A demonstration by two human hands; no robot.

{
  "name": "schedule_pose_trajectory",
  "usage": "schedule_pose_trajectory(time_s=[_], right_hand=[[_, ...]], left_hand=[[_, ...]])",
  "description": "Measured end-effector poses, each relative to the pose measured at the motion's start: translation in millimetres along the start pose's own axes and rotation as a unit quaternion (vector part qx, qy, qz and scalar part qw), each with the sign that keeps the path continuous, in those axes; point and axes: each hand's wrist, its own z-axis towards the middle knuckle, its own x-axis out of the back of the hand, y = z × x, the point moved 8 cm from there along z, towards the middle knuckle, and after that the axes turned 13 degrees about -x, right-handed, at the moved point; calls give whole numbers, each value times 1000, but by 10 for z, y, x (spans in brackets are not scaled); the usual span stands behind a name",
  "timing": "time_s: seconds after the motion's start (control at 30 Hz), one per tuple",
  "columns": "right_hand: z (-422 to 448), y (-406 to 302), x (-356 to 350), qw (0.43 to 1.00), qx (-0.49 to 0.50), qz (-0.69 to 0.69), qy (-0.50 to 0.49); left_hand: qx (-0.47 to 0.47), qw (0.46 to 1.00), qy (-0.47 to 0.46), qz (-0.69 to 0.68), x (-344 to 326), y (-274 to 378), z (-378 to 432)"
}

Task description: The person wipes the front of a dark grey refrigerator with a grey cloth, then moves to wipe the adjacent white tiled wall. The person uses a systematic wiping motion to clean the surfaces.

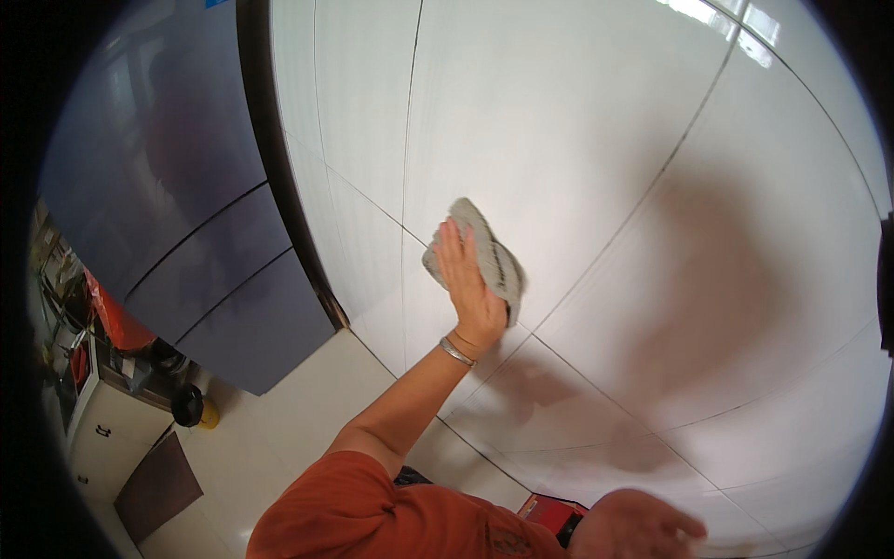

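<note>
My left hand lies flat over a folded grey-green cloth and presses it against the white tiled wall. The cloth has a dark line along its fold and spans a grout joint. A silver bangle circles my left wrist. Low at the bottom right, my right hand is blurred and in front of the wall. No object shows in it, but its fingers are partly hidden and too smeared to read. Shadows fall on the tiles at the right.
A tall glossy blue-grey refrigerator stands at left beside the wall. Beyond it are a cabinet, a red plastic bag, a yellow bin with a black liner and a brown floor mat. A red box sits low by the wall.
</note>
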Motion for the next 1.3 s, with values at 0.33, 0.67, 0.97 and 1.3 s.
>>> schedule_pose_trajectory(time_s=[0.33,0.67,0.97,1.3], right_hand=[[302,-326,-112,997,-26,14,-67],[374,-180,-87,984,-139,-24,-105],[169,573,27,833,-547,72,26],[291,842,212,829,-416,-364,-85]], left_hand=[[-66,993,-85,-43,-325,694,-333],[-63,997,-26,29,-102,307,-277],[258,899,191,-297,246,-778,28],[132,982,111,-76,608,-2604,-559]])
